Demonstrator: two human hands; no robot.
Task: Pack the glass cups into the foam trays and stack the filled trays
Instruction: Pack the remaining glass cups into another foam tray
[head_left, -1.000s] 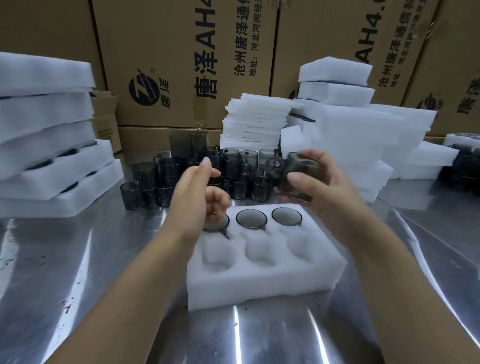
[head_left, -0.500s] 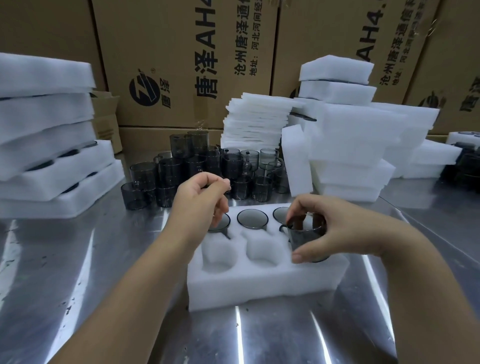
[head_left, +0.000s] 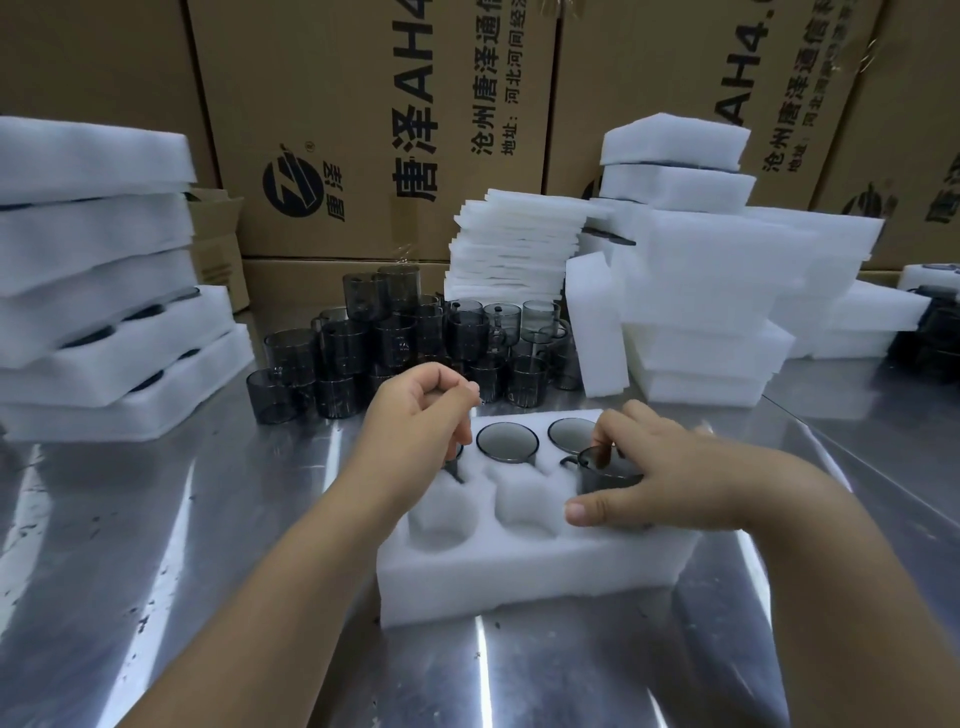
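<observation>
At foam tray's right edge, right hand grip holding smoky cup, left hand grip curled empty.

My right hand presses a smoky grey glass cup into the white six-pocket foam tray on the shiny steel table; my left hand hovers curled above the tray's back-left pocket.

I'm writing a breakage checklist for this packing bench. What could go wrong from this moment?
1. The right hand is pressing a smoky glass cup into the foam tray with its handle sticking out sideways; it might snag the foam.
2. The left hand hovers just in front of the stacked loose cups; a careless reach may topple them.
</observation>
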